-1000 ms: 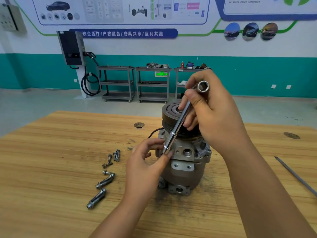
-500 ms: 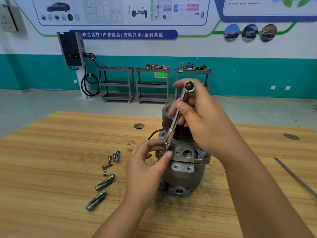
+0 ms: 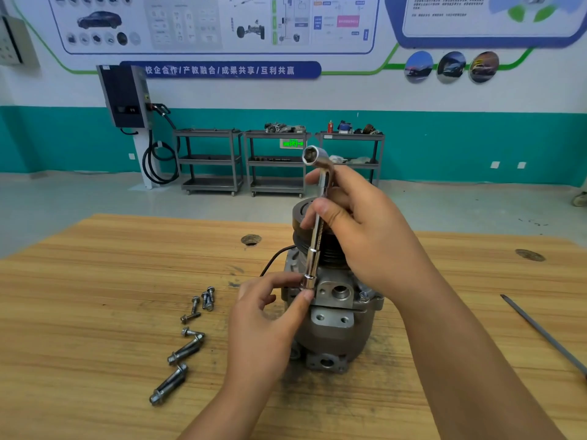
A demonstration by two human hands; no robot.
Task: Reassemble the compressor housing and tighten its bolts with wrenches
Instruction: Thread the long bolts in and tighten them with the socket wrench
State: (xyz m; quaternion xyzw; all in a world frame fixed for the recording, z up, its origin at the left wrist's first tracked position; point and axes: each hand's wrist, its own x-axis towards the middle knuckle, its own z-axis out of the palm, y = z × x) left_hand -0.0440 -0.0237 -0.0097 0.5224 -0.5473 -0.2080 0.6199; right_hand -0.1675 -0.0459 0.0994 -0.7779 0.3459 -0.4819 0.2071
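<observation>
Both grips clamp the socket wrench (image 3: 314, 246): right grip (image 3: 365, 230) mid-shaft, left grip (image 3: 266, 315) at its tip on the compressor housing (image 3: 333, 331). Its top swung left; tightening seems underway.

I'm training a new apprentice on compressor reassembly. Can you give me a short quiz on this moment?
1. True or false: the right hand grips the socket wrench by its shaft, with the free socket end above the hand.
2. Which hand pinches the wrench's lower end at the compressor? A) left hand B) right hand C) neither
3. Fill in: the loose bolts lie on the table to the compressor's ___.

Key: 1 true; 2 A; 3 left.
</observation>
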